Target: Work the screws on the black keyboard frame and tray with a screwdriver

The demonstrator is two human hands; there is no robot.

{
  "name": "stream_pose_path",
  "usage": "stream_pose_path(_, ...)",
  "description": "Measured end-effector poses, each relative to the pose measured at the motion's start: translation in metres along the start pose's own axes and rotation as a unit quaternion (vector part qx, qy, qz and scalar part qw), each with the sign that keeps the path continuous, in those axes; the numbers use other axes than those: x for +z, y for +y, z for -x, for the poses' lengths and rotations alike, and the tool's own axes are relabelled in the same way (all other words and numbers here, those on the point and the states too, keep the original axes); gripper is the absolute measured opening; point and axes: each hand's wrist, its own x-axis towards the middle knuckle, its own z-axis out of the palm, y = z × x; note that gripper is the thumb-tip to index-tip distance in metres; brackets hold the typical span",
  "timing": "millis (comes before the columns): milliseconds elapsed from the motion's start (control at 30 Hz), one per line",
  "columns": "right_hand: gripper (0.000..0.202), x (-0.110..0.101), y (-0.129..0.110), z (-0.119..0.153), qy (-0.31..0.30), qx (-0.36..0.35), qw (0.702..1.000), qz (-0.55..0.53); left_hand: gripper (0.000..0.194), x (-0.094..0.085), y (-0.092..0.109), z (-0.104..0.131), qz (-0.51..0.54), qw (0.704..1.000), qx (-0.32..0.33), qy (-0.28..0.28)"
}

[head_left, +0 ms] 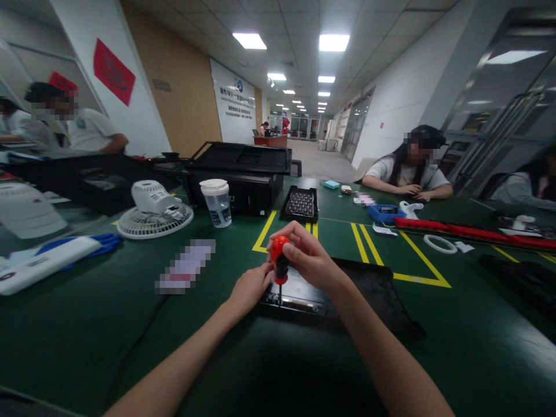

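My right hand (306,260) is closed around a screwdriver (282,258) with a red and black handle. It stands nearly upright, its shaft pointing down to the near left corner of a black plastic panel (369,289). A shiny silver strip (299,302) runs along the panel's near edge there. Beside the screwdriver is my left hand (252,289), at the panel's left edge. Its fingers are drawn together, and their tips are partly hidden behind the handle, so what they pinch cannot be made out.
Beyond the panel stand a black tray of small parts (300,204), a lidded cup of water (217,202) and a large black case (243,179). A white fan (155,208) lies left. Right are a blue box (386,213) and a white ring (440,244). A person (410,168) sits across.
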Motion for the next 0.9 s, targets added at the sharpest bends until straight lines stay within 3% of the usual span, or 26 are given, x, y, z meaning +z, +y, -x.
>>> stream_pose_path(900,0.018,-0.005,-0.0056,0.003,0.07,-0.027,0.992,0.101,0.032,0.0009,0.0035,-0.0008,0.003,1.0,-0.012,0.008)
